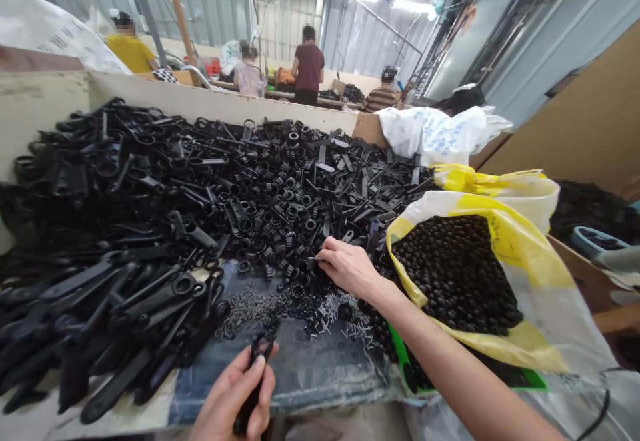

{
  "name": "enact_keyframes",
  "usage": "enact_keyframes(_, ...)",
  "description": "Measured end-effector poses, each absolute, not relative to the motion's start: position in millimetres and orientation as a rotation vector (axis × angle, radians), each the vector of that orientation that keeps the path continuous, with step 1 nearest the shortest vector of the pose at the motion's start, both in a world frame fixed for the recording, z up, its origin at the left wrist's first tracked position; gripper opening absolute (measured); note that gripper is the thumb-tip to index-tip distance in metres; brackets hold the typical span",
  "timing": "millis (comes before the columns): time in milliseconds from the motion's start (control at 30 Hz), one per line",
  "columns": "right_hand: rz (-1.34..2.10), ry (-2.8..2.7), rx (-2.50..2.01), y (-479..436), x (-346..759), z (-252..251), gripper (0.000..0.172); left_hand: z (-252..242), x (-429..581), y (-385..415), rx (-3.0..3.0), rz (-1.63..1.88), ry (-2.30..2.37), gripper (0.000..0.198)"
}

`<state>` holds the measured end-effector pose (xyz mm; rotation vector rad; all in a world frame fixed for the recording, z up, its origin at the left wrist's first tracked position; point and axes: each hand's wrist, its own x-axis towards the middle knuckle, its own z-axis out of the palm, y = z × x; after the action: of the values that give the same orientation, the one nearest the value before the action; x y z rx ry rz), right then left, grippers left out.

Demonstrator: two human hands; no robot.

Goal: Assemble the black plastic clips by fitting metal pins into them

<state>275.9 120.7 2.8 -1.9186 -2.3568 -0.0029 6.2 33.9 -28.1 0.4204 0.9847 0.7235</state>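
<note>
My left hand (239,391) is closed around a black handle-shaped part (260,354), its ring end pointing up and away from me. Farther forward, my right hand (347,266) pinches a thin silvery piece (313,258) between thumb and fingertips; its exact kind is too small to make out. Beneath and around that hand lie small black toothed rings (287,228). Between both hands, silver metal pins (327,314) and small grey-brown pieces (245,308) are scattered on a blue work mat (320,368).
Long black handles (125,321) are heaped at the left, flat black strips (365,188) at the back. A yellow-and-white sack (540,281) of black round pieces (455,268) stands right, above a green tray (533,380). A pale board (210,104) walls the back; several people work beyond.
</note>
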Motion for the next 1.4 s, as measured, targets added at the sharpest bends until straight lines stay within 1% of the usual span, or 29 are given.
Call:
enact_keyframes(100,0.025,-2.395,-1.901,121.2,271.8,3.7,0.024,-30.0,6.2,35.4,0.484,0.754,0.980,0.067)
enact_keyframes(200,0.063,-2.427,-1.904,119.0,266.6,4.7,0.027,-33.4,7.5,36.8,0.576,0.757,0.957,0.065)
enact_keyframes(333,0.069,-2.434,-1.955,120.2,260.3,7.6,0.023,-37.0,4.4,36.0,0.649,0.786,0.968,0.061)
enact_keyframes(500,0.091,-2.492,-1.982,129.1,258.8,13.8,0.026,-44.9,-2.0,36.6,0.697,0.883,0.974,0.059)
enact_keyframes(667,0.090,-2.446,-2.019,133.4,262.1,14.5,0.010,-45.2,-4.9,38.6,0.525,0.871,0.947,0.056)
enact_keyframes(833,0.031,-2.236,-2.013,125.2,267.1,17.2,0.004,-30.8,-8.1,35.5,0.427,0.852,0.907,0.039)
enact_keyframes(933,0.009,-2.079,-1.996,103.7,258.1,18.6,0.007,-24.2,-8.4,34.0,0.416,0.866,0.886,0.041)
enact_keyframes(1000,0.074,-2.030,-1.892,80.7,241.8,14.7,0.007,-22.4,-6.1,33.5,0.433,0.881,0.876,0.040)
enact_keyframes(1067,0.213,-1.984,-1.611,54.6,218.8,5.4,0.007,-22.7,-1.7,33.0,0.440,0.889,0.867,0.036)
enact_keyframes(1100,0.235,-2.002,-1.492,42.2,206.2,-0.9,0.009,-23.6,0.9,32.7,0.429,0.894,0.858,0.034)
enact_keyframes(1167,0.158,-2.028,-1.371,21.5,182.6,-15.2,0.018,-26.8,5.6,31.9,0.398,0.924,0.836,0.036)
enact_keyframes(1267,-0.097,-1.957,-1.411,4.4,159.0,-34.3,0.028,-33.1,9.0,30.2,0.389,0.979,0.814,0.043)
enact_keyframes(1333,-0.198,-1.887,-1.467,0.5,153.0,-41.0,0.033,-35.9,9.2,28.4,0.384,0.980,0.813,0.045)
enact_keyframes(1400,-0.222,-1.878,-1.515,-0.8,152.7,-41.9,0.034,-36.2,10.2,25.9,0.357,0.967,0.822,0.045)
